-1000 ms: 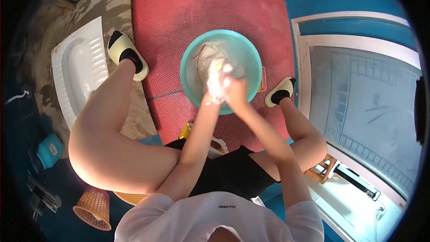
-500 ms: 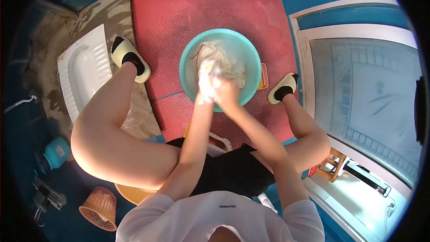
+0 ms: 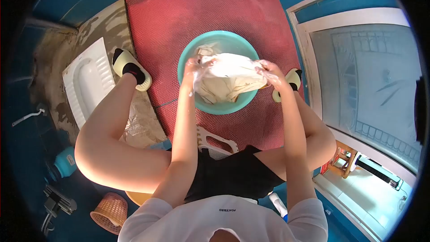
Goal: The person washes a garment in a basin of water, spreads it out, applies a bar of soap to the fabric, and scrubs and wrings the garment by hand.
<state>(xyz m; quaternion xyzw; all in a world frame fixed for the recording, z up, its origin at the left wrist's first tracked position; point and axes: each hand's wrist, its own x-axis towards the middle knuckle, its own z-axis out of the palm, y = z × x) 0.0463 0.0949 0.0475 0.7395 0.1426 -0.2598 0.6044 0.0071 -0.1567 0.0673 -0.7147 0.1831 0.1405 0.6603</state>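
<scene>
A white wet cloth (image 3: pixel 233 66) is stretched over a turquoise basin (image 3: pixel 223 110), its lower folds hanging down inside. My left hand (image 3: pixel 192 69) is closed on the cloth's left end, at the basin's left rim. On the right, my right hand (image 3: pixel 272 74) grips the other end near the right rim, fingers bent round the fabric. Suds cling to both hands. The basin stands on a red mat (image 3: pixel 170 22) between my feet.
A white squat toilet (image 3: pixel 89 80) lies left of the mat. Near my lap is a white plastic washboard-like piece (image 3: pixel 217 142). A pink woven basket (image 3: pixel 109 210) and a turquoise container (image 3: pixel 66 162) are at lower left. A framed glass door (image 3: pixel 358 80) stands right.
My hands were together over the bunched cloth in the basin. They have moved apart to either side, and the cloth is now raised and spread between them.
</scene>
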